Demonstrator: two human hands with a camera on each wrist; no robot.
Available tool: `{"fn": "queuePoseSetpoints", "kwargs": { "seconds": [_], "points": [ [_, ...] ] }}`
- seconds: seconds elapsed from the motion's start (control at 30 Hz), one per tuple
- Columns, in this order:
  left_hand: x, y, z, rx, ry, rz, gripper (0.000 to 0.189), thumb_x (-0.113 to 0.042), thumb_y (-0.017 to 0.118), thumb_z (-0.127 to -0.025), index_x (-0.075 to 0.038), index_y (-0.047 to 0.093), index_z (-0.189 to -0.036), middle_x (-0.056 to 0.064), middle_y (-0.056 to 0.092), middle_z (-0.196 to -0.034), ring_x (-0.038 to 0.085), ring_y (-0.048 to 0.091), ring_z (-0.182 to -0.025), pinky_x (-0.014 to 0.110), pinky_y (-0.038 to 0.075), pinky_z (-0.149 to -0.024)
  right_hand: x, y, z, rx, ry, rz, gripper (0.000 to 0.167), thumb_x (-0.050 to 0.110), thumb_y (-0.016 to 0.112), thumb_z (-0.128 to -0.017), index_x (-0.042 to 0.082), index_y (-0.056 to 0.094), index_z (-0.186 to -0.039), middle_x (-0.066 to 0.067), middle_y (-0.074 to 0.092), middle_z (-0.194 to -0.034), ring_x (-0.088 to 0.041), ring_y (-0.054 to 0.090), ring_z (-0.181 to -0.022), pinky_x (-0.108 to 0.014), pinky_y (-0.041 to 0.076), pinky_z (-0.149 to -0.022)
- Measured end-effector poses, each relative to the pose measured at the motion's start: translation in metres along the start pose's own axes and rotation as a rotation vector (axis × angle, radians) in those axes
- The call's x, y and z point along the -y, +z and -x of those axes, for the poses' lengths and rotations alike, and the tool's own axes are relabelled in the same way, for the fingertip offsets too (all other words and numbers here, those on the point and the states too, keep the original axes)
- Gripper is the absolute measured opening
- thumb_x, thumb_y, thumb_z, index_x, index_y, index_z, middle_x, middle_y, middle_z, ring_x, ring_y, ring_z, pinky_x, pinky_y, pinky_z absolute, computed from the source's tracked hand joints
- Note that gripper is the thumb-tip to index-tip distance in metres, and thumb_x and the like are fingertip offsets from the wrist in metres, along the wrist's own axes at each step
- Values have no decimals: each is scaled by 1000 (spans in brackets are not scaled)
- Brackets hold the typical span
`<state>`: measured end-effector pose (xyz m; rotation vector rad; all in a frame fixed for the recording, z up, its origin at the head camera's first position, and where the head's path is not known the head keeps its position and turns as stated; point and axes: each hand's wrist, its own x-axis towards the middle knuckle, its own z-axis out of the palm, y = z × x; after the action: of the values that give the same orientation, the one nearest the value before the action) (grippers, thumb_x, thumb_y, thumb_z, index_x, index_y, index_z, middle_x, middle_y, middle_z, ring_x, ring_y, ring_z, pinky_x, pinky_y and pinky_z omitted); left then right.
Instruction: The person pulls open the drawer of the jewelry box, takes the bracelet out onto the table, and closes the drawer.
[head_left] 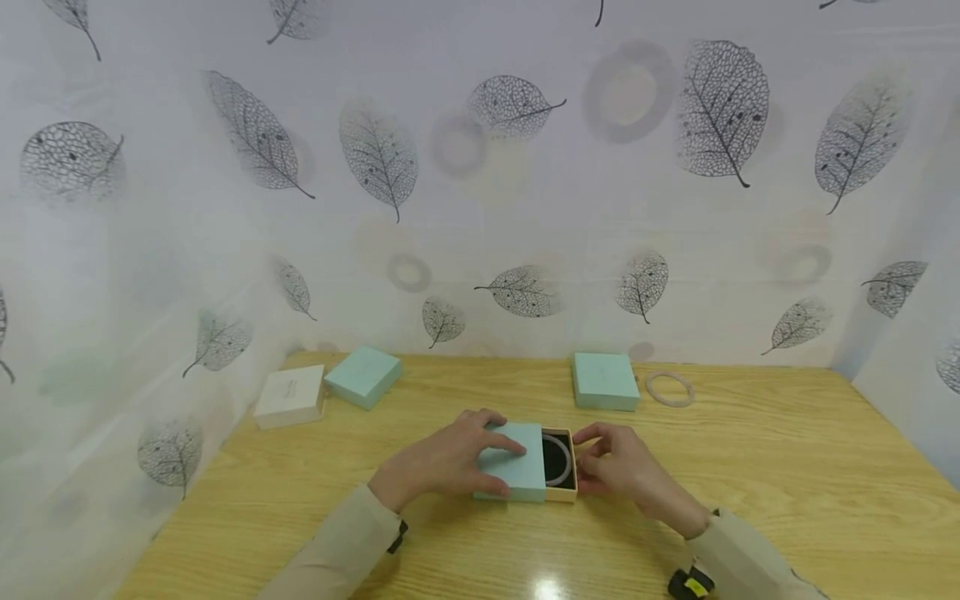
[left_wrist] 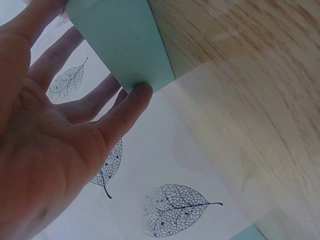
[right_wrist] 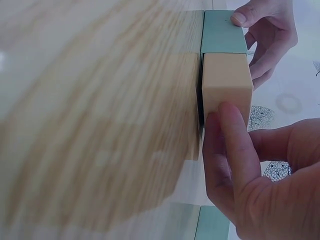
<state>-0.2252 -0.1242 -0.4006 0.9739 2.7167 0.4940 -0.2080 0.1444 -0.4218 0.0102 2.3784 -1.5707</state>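
Observation:
A light-blue box sleeve (head_left: 529,477) lies on the table in front of me, with its cream-sided inner tray (head_left: 561,495) partly out at the right. Inside the tray, on a dark lining, rests a pale bangle (head_left: 567,461), its left part hidden under the sleeve. My left hand (head_left: 453,460) spans the sleeve from above and grips its long sides between thumb and fingers. At the tray's right end is my right hand (head_left: 626,468). The right wrist view shows its fingertips (right_wrist: 227,111) pressing on the tray's end face (right_wrist: 227,90), not wrapped around it.
Another light-blue box (head_left: 606,382) stands farther back, with a loose pale bangle (head_left: 670,389) to its right. At the back left are a white box (head_left: 291,396) and a tilted light-blue box (head_left: 364,375). A leaf-patterned curtain (head_left: 480,208) borders the wooden table (head_left: 750,467).

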Motion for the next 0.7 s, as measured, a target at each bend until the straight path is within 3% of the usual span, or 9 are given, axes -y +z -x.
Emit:
{"fn": "queuePoseSetpoints", "kwargs": {
  "seconds": [0.7],
  "points": [
    [0, 0, 0, -2, 5, 11, 51, -46, 80, -87, -33, 68, -134, 11, 45, -156, 34, 43, -143, 51, 44, -115, -4, -2, -1, 8, -9, -9, 31, -8, 62, -94, -7, 59, -125, -16, 65, -96, -18, 68, -80, -33, 64, -69]
  ]
}}
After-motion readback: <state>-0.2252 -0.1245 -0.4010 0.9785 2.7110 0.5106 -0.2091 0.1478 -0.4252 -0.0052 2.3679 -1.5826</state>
